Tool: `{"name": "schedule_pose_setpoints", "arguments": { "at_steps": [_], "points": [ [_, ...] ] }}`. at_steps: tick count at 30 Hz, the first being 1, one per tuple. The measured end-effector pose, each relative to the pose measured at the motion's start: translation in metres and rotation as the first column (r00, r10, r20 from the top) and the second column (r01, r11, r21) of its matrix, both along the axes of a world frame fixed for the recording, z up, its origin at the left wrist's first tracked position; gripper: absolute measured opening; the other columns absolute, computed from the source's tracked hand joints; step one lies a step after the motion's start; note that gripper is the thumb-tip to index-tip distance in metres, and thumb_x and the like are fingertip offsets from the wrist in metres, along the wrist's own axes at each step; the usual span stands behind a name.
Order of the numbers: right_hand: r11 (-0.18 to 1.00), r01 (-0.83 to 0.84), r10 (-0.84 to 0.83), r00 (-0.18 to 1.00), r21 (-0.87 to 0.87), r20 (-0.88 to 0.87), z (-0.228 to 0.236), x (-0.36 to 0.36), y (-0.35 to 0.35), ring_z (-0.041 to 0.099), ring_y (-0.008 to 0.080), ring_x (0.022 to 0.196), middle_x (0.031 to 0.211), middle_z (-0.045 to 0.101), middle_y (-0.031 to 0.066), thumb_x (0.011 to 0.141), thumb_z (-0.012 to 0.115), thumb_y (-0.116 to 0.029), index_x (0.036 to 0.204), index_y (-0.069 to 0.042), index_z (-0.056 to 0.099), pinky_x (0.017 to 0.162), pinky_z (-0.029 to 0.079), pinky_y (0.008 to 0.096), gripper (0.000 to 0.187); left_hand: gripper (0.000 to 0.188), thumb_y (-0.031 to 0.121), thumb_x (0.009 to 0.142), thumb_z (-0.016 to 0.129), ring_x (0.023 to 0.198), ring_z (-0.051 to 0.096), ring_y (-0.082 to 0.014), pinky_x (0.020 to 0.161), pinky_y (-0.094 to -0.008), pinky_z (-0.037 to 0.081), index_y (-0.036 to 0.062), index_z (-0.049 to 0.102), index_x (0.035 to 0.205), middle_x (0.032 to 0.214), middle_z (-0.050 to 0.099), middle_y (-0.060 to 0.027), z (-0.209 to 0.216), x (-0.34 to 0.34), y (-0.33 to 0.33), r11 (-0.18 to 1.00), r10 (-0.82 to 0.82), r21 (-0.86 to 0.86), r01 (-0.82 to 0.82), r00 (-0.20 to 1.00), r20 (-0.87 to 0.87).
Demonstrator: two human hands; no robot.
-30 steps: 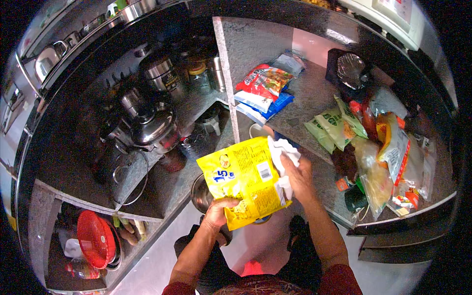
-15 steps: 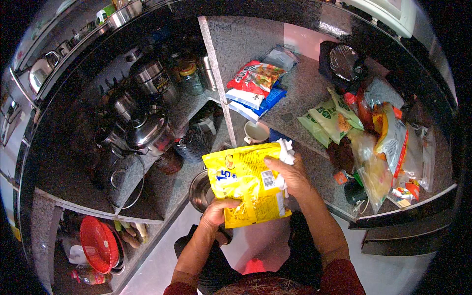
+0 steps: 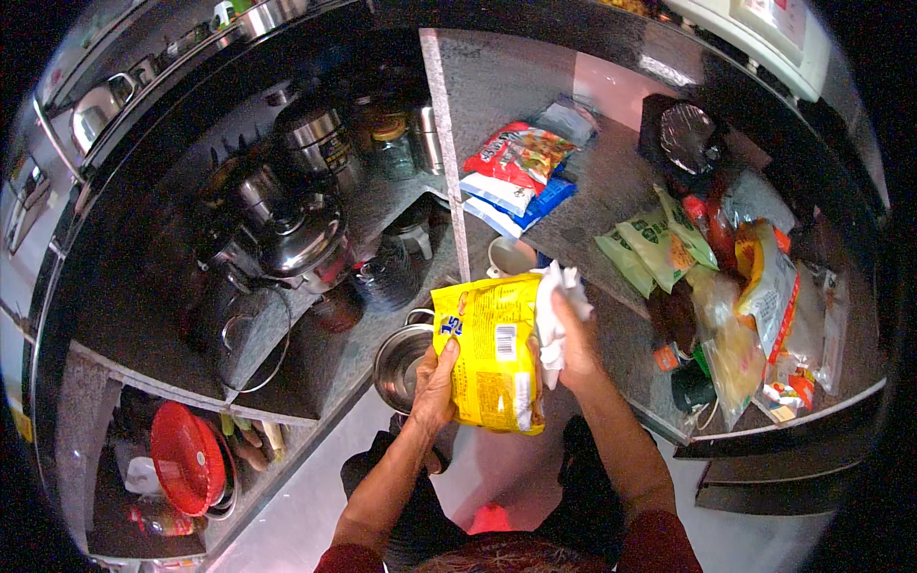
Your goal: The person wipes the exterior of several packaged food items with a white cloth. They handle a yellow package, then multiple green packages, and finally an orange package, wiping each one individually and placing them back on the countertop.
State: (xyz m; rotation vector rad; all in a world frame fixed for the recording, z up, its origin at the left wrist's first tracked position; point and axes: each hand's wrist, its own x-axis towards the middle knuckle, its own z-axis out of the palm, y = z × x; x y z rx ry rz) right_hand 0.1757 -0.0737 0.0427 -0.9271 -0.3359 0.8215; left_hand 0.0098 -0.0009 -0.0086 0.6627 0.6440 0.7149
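Observation:
A yellow plastic packet (image 3: pixel 489 358) with a barcode on its face hangs in front of me over the gap between the counters. My left hand (image 3: pixel 436 387) grips its left side, thumb on the front and the other fingers behind. A crumpled white cloth or tissue (image 3: pixel 554 320) lies along the packet's right edge. My right hand (image 3: pixel 581 346) is closed on this white cloth and presses it to that edge; its fingertips are hidden. Just left of the packet stands a steel pot (image 3: pixel 390 371), partly covered by the packet and my left hand.
Red and blue packets (image 3: pixel 521 167) lie on the right shelf near a white mug (image 3: pixel 512 256). Green packets (image 3: pixel 642 246) and several plastic bags (image 3: pixel 726 325) sit farther right. Left are a lidded steel pot (image 3: pixel 301 239), jars (image 3: pixel 394 148) and, below, a red basket (image 3: pixel 186 458).
My right thumb has left the packet's front, and that hand now closes on the white cloth at the edge. My left hand has moved higher up the packet, which has turned slightly.

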Motion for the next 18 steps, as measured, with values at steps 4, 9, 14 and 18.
{"name": "schedule_pose_setpoints", "arguments": {
  "at_steps": [4,9,14,18],
  "points": [
    [0.995,0.084,-0.071,0.973,-0.049,0.22,0.026,-0.005,-0.016,0.055,0.0149,0.093,0.105,0.056,0.0062,0.085,0.056,-0.019,0.118,-0.002,0.048,0.08,0.044,0.0273,0.039,0.037,0.029,0.088,0.054,0.092,0.058,-0.0158,0.08,-0.0323,0.048,0.0077,0.048,0.117,0.106,0.059,-0.0042,-0.005,-0.004,0.006,0.997,-0.002,-0.074,0.009,0.997,0.083],
    [0.992,-0.125,0.047,0.334,-0.005,0.942,0.04,-0.019,-0.025,0.049,0.0264,0.092,0.094,0.055,0.0103,0.067,0.063,-0.003,0.096,-0.007,0.063,0.084,0.039,0.0357,0.029,0.041,0.034,0.088,0.053,0.096,0.058,-0.0188,0.084,-0.0353,0.048,0.0085,0.047,0.119,0.109,0.058,-0.0055,-0.015,-0.004,0.007,0.986,-0.086,-0.131,0.107,0.984,0.159],
    [0.985,0.147,-0.135,0.319,0.092,0.938,0.031,-0.014,-0.01,0.051,0.0197,0.086,0.088,0.055,0.0077,0.073,0.064,0.0,0.092,-0.003,0.063,0.076,0.042,0.0305,0.02,0.054,0.049,0.083,0.052,0.09,0.059,-0.0254,0.078,-0.0401,0.05,0.0102,0.047,0.12,0.107,0.058,-0.0101,-0.047,-0.006,0.009,0.93,-0.259,-0.231,0.285,0.956,0.137],
    [0.916,0.361,-0.346,0.497,0.173,0.796,0.007,0.009,0.006,0.055,0.0153,0.081,0.088,0.057,0.0052,0.076,0.061,-0.002,0.096,-0.003,0.061,0.074,0.045,0.0268,0.02,0.06,0.054,0.079,0.052,0.08,0.06,-0.0252,0.07,-0.0391,0.052,0.0081,0.048,0.118,0.101,0.059,-0.0118,-0.059,-0.002,0.003,0.821,-0.342,-0.372,0.433,0.895,0.288]
  ]
}}
